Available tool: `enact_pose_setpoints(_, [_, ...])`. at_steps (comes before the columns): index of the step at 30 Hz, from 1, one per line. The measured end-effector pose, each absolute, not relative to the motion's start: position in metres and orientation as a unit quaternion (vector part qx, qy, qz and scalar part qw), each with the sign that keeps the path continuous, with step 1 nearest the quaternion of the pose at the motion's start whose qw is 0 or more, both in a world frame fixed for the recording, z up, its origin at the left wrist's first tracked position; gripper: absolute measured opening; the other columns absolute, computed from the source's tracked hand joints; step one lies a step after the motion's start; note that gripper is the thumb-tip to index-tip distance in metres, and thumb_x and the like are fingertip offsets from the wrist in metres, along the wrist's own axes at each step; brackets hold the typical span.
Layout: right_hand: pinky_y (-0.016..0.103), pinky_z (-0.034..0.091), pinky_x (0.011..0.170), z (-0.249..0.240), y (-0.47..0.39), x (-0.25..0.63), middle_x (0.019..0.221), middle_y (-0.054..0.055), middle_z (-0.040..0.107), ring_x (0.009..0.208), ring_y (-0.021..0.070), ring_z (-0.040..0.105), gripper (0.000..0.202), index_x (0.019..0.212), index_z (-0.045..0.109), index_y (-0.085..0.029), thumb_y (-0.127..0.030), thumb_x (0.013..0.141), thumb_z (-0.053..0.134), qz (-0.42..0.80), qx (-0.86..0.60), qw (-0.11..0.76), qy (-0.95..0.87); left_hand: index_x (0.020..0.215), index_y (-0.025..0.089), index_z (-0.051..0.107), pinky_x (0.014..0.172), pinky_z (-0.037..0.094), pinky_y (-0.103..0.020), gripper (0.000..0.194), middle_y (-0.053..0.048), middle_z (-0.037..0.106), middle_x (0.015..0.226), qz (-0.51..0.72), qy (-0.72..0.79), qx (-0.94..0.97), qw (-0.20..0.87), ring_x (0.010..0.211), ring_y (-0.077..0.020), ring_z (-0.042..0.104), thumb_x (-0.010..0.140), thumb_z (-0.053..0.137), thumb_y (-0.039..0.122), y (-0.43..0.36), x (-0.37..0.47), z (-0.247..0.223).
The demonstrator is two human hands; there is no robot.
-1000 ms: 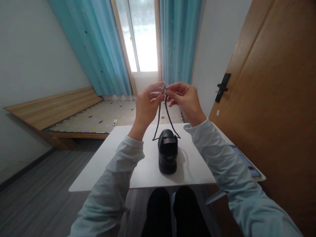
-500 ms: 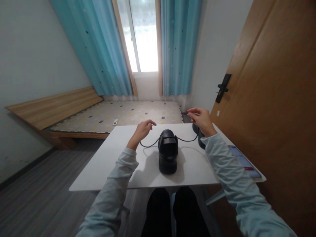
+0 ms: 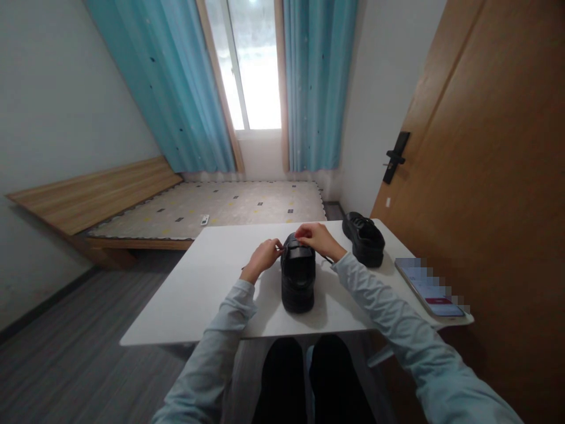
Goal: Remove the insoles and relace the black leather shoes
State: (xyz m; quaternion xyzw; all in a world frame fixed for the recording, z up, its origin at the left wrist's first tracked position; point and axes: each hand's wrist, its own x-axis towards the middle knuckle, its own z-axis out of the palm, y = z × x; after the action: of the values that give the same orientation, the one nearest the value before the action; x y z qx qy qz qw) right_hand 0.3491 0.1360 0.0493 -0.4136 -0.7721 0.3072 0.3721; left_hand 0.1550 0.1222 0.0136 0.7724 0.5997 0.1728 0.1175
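A black lace-up shoe (image 3: 298,300) stands on the white table in front of me, its heel towards me and its opening facing up. My left hand (image 3: 265,256) is at the shoe's left side, fingertips pinched on the shoelace close to the upper. Over the front of the shoe, my right hand (image 3: 318,238) has thumb and forefinger pressed together on the lace; the exact grip is partly hidden. A dark length of shoelace (image 3: 327,259) shows under my right wrist. Behind my right forearm sits a second black shoe (image 3: 365,241).
The white table (image 3: 185,306) holds both shoes and a tablet-like device (image 3: 430,288) with a lit screen near its right edge. Beyond stands a bed (image 3: 238,203) with a small white remote (image 3: 205,220). A wooden door (image 3: 477,176) is close on the right.
Both my hands have come inward from either side of the shoe to its lacing. The lace, stretched outward before, is now mostly hidden. The second shoe has come into fuller view.
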Motion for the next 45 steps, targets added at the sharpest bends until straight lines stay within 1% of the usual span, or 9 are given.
enact_pose_setpoints(4, [0.022, 0.048, 0.069, 0.053, 0.136, 0.339, 0.073, 0.002, 0.067, 0.067, 0.0112, 0.063, 0.019, 0.079, 0.069, -0.013, 0.002, 0.068, 0.063, 0.225, -0.419, 0.336, -0.813, 0.094, 0.016, 0.066, 0.079, 0.046, -0.029, 0.018, -0.01, 0.068, 0.096, 0.181, 0.587, 0.783, 0.094, 0.091, -0.0208, 0.062, 0.085, 0.056, 0.028, 0.123, 0.151, 0.008])
enact_pose_setpoints(9, [0.022, 0.044, 0.072, 0.061, 0.143, 0.331, 0.085, 0.007, 0.066, 0.072, 0.0119, 0.06, 0.006, 0.074, 0.07, -0.012, -0.007, 0.074, 0.067, 0.119, -0.422, 0.3, -0.847, 0.089, 0.017, 0.068, 0.076, 0.046, -0.028, 0.018, -0.008, 0.069, 0.091, 0.195, 0.576, 0.788, 0.1, 0.084, -0.0203, 0.063, 0.083, 0.058, 0.031, 0.122, 0.145, 0.009])
enact_pose_setpoints(18, [0.023, 0.04, 0.075, 0.064, 0.151, 0.315, 0.088, 0.01, 0.067, 0.08, 0.0148, 0.059, 0.017, 0.083, 0.072, -0.011, -0.006, 0.082, 0.055, 0.039, -0.355, 0.153, -0.921, 0.086, 0.019, 0.068, 0.074, 0.047, -0.03, 0.016, -0.007, 0.071, 0.088, 0.215, 0.569, 0.784, 0.125, 0.079, -0.0208, 0.064, 0.081, 0.058, 0.031, 0.117, 0.14, 0.015])
enact_pose_setpoints(23, [0.022, 0.039, 0.072, 0.061, 0.152, 0.31, 0.084, 0.007, 0.067, 0.08, 0.0142, 0.059, 0.017, 0.092, 0.067, -0.012, -0.005, 0.082, 0.056, 0.058, -0.348, 0.166, -0.921, 0.096, 0.019, 0.066, 0.082, 0.048, -0.031, 0.023, -0.007, 0.071, 0.098, 0.32, 0.553, 0.759, 0.125, 0.089, -0.0207, 0.065, 0.075, 0.068, 0.027, 0.112, 0.147, 0.021])
enact_pose_setpoints(28, [0.021, 0.036, 0.065, 0.067, 0.148, 0.308, 0.084, 0.006, 0.066, 0.077, 0.0137, 0.058, 0.019, 0.098, 0.06, -0.013, -0.007, 0.08, 0.059, 0.05, -0.381, 0.182, -0.905, 0.105, 0.018, 0.065, 0.078, 0.05, -0.03, 0.029, -0.007, 0.074, 0.09, 0.352, 0.533, 0.74, 0.212, 0.084, -0.0202, 0.069, 0.077, 0.066, 0.026, 0.106, 0.155, 0.03])
enact_pose_setpoints(35, [0.024, 0.038, 0.07, 0.072, 0.14, 0.304, 0.084, 0.007, 0.065, 0.08, 0.0164, 0.057, 0.013, 0.097, 0.06, -0.013, -0.016, 0.085, 0.059, 0.029, -0.389, 0.19, -0.901, 0.101, 0.02, 0.066, 0.076, 0.049, -0.029, 0.026, -0.003, 0.074, 0.078, 0.373, 0.57, 0.709, 0.182, 0.072, -0.0188, 0.07, 0.077, 0.064, 0.028, 0.104, 0.158, 0.038])
enact_pose_setpoints(37, [0.027, 0.039, 0.077, 0.072, 0.135, 0.305, 0.094, 0.01, 0.063, 0.091, 0.0192, 0.055, 0.012, 0.093, 0.063, -0.013, -0.022, 0.087, 0.057, -0.003, -0.39, 0.209, -0.897, 0.095, 0.019, 0.067, 0.073, 0.05, -0.03, 0.021, -0.003, 0.072, 0.072, 0.397, 0.577, 0.682, 0.209, 0.067, -0.0178, 0.069, 0.077, 0.063, 0.027, 0.106, 0.157, 0.034])
enact_pose_setpoints(40, [0.033, 0.04, 0.083, 0.073, 0.124, 0.308, 0.105, 0.014, 0.059, 0.102, 0.0244, 0.05, 0.02, 0.086, 0.068, -0.013, -0.025, 0.088, 0.053, -0.048, -0.42, 0.207, -0.882, 0.085, 0.015, 0.066, 0.07, 0.053, -0.031, 0.017, -0.004, 0.07, 0.066, 0.458, 0.554, 0.614, 0.327, 0.065, -0.0179, 0.068, 0.073, 0.066, 0.028, 0.111, 0.157, 0.024])
enact_pose_setpoints(45, [0.035, 0.04, 0.087, 0.067, 0.118, 0.315, 0.097, 0.017, 0.059, 0.097, 0.0251, 0.05, 0.025, 0.086, 0.072, -0.009, -0.02, 0.086, 0.049, -0.027, -0.484, 0.144, -0.863, 0.076, 0.012, 0.061, 0.073, 0.054, -0.03, 0.033, -0.003, 0.068, 0.067, 0.524, 0.473, 0.499, 0.503, 0.065, -0.0148, 0.067, 0.057, 0.079, 0.032, 0.114, 0.159, 0.009])
